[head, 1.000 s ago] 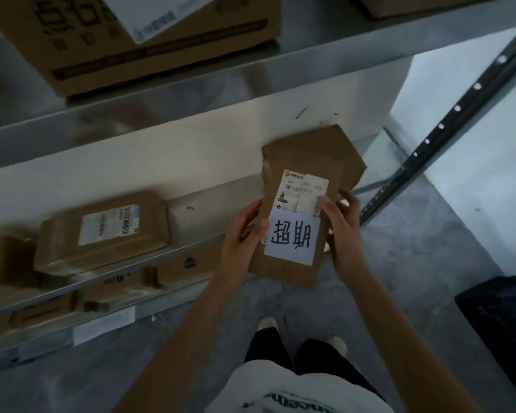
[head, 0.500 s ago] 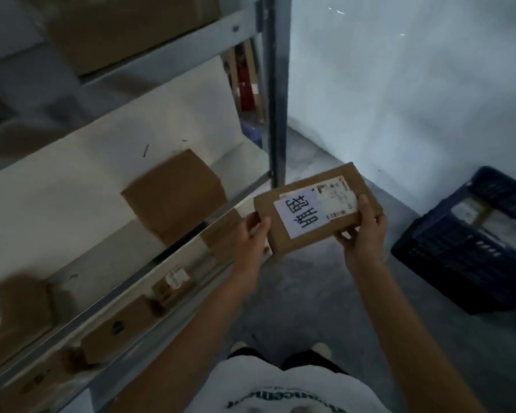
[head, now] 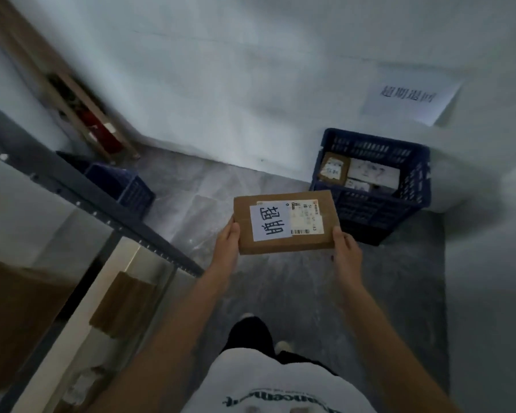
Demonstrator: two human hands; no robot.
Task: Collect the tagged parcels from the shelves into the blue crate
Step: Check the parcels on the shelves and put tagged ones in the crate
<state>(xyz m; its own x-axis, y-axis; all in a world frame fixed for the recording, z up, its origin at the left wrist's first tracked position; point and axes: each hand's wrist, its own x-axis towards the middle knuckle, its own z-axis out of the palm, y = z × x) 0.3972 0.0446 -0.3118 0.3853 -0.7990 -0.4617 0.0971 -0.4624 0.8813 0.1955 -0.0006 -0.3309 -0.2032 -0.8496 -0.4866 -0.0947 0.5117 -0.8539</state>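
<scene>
Both hands, left hand (head: 227, 244) and right hand (head: 344, 248), grip the tagged parcel (head: 285, 222) by its ends, fingers curled round it, mid-carry; next it likely needs lowering into the blue crate (head: 370, 204).

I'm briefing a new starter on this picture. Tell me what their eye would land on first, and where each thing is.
First, the brown parcel at centre frame, with a white handwritten tag on top, held level between the left hand and the right hand. Next, the blue crate on the floor just beyond it against the wall, already holding several parcels. A paper sign is stuck on the wall above the crate.
</scene>
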